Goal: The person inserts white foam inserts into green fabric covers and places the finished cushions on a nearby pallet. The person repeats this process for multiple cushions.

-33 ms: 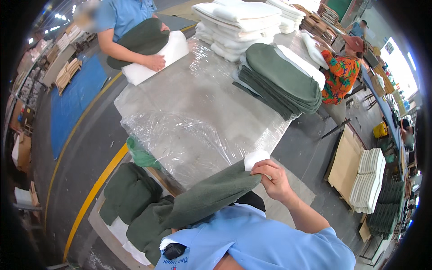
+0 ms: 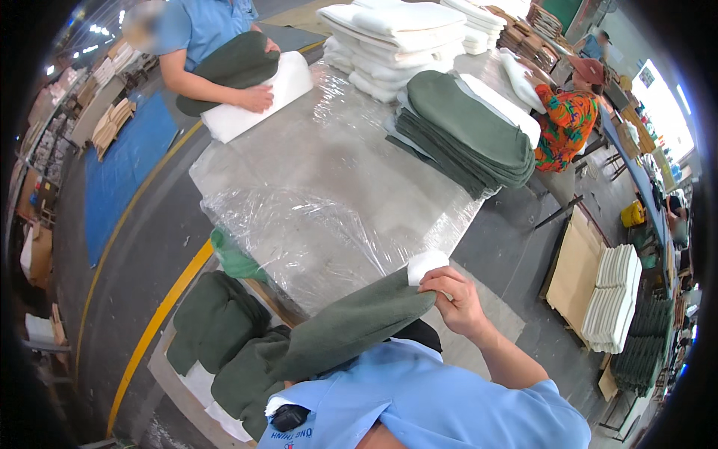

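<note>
A long dark green fabric piece (image 2: 351, 322) with rounded ends stretches in front of my body. My right hand (image 2: 452, 299) pinches its far end, where a white padding-like flap (image 2: 427, 266) sticks up beside my fingers. Of my left hand only a small bit of skin shows at the piece's lower left end; its fingers are hidden under the green cloth. Below and left of the piece, more dark green fabric pieces (image 2: 217, 318) lie heaped over white sheets (image 2: 196, 383).
The plastic-covered table (image 2: 284, 176) holds a green fabric stack (image 2: 464, 135) and white padding stacks (image 2: 396, 45). A co-worker in blue (image 2: 217, 75) holds green and white pieces at the far left. Another person (image 2: 568, 123) sits right. White pieces (image 2: 613, 299) stand on the right.
</note>
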The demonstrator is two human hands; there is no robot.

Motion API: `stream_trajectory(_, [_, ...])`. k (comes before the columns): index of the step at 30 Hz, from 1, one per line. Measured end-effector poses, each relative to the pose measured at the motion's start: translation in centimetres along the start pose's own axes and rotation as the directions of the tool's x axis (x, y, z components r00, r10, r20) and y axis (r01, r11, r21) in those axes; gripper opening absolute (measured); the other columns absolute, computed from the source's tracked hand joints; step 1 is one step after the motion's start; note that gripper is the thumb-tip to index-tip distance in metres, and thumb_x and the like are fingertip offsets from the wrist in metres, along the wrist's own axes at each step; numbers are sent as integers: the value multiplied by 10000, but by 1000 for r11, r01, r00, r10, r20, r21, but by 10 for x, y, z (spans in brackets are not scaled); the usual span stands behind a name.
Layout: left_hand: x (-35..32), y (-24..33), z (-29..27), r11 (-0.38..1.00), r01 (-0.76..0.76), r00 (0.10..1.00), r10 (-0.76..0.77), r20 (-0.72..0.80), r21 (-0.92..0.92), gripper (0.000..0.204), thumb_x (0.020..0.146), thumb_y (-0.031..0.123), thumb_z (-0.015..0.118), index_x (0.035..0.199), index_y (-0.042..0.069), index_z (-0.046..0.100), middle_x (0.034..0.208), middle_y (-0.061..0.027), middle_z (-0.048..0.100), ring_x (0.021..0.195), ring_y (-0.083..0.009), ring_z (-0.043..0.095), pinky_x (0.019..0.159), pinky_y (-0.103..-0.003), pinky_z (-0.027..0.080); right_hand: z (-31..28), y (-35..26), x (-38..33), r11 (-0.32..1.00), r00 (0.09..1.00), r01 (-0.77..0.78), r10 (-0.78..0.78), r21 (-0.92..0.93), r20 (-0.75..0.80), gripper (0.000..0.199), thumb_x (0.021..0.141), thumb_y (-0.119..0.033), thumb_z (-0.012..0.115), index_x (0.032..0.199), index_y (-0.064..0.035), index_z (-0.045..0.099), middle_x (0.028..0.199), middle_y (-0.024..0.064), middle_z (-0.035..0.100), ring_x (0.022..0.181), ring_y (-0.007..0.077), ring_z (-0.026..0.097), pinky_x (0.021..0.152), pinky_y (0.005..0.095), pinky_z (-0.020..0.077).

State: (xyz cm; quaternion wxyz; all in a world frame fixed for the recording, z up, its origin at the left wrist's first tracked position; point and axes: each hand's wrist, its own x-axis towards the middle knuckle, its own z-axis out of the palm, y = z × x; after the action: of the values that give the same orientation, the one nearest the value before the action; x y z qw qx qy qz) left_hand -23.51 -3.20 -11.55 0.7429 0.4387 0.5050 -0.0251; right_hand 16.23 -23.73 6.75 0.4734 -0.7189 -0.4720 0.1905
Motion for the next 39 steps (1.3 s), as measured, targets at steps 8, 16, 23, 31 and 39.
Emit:
stream_trajectory(8, [-12, 61, -89, 970, -140, 969, 175, -174, 197, 325, 982, 80, 694, 1299, 9, 697, 1137, -125, 773, 1039, -209, 726, 930, -371, 568, 5, 9, -37, 987, 987, -19, 43, 158, -155, 347, 835, 160, 609, 1102, -26, 730, 1162, 108, 694, 1087, 238, 675, 955, 361, 540])
stream_trajectory(16, [2, 226, 44, 397, -686, 683, 640, 352, 609, 322, 1004, 10, 616, 1309, 42, 714, 1200, -85, 735, 1067, -179, 687, 973, -309, 523, 31, 71, -87, 473, 753, -341, 655, 812, -66, 319, 1124, -330, 524, 1229, -57, 653, 1184, 80, 703, 1132, 187, 641, 994, 370, 498])
stream_trajectory(23, [-14, 271, 220, -78, -957, 242, 326, 914, 281, 571, 881, -81, 583, 1371, 184, 710, 1540, -137, 537, 1439, -380, 484, 1212, -469, 391, 82, 83, -86, 7, 729, -436, 589, 900, 348, 649, 1115, -605, 373, 1491, -110, 561, 1445, 91, 630, 1316, 263, 581, 1138, 453, 408])
stream_trajectory(31, [6, 262, 244, -64, -942, 308, 224, 925, 330, 560, 898, -86, 582, 1385, 165, 695, 1568, -146, 513, 1484, -411, 440, 1240, -495, 362, 100, 99, -77, -344, 803, -479, 201, 808, 562, 662, 1102, -600, 371, 1553, -140, 522, 1551, 58, 579, 1441, 267, 517, 1213, 472, 370])
stream_trajectory(39, [11, 253, 249, -104, -943, 280, 262, 923, 316, 500, 921, -32, 641, 1391, 136, 681, 1566, -177, 513, 1467, -413, 462, 1214, -499, 390, 104, 109, -75, -474, 883, -441, -75, 762, 464, 596, 1087, -444, 448, 1582, -115, 482, 1564, 96, 574, 1414, 289, 566, 1217, 486, 389])
